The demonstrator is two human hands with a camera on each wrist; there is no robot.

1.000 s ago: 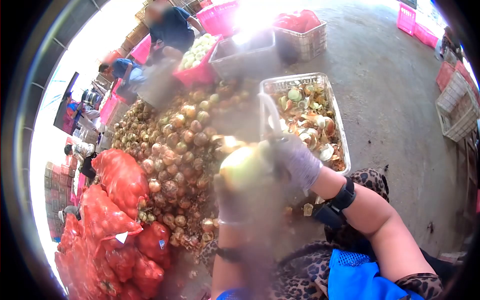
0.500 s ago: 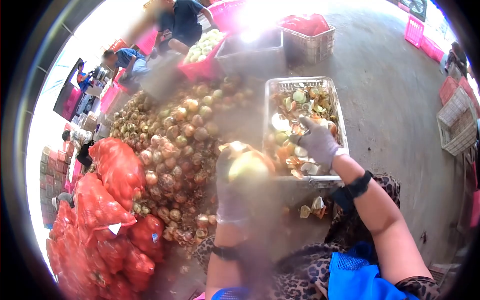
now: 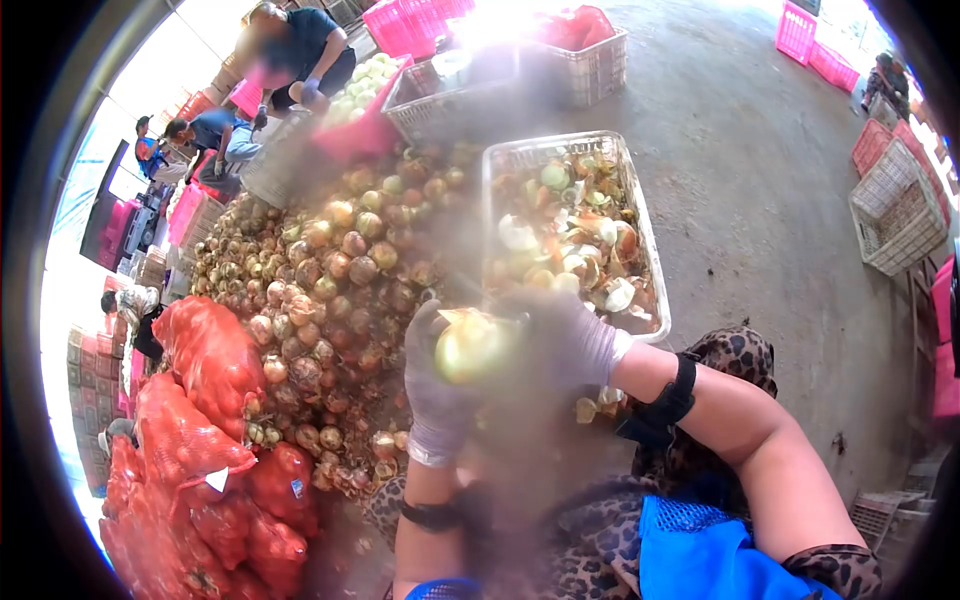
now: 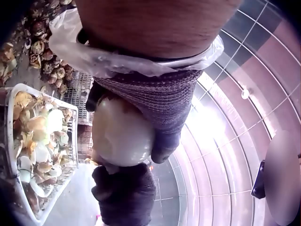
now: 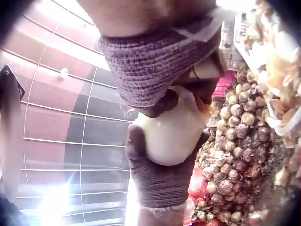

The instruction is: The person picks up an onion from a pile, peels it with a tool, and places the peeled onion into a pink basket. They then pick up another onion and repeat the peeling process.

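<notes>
A pale, mostly peeled onion (image 3: 466,352) sits in my gloved left hand (image 3: 435,390), whose fingers and thumb curl round it. In the left wrist view the onion (image 4: 123,136) looks white and shiny, with some brown skin at its top. My gloved right hand (image 3: 575,340) meets it from the other side, blurred in the head view. The right wrist view has the right thumb pressed on the onion (image 5: 171,134) and the fingers curled at a flap of its skin (image 5: 203,107). Whether those fingers also hold a small tool, I cannot tell.
A white crate (image 3: 655,285) of onion peelings stands just beyond my right hand. Unpeeled onions (image 3: 335,290) lie heaped at the left, beside full red mesh sacks (image 3: 215,360). Behind are a pink crate (image 3: 355,135) of peeled onions and other people (image 3: 300,50).
My right hand let go over the peelings crate half a second ago with fingers spread, and has returned to the onion. The left hand has kept its grip on the onion throughout.
</notes>
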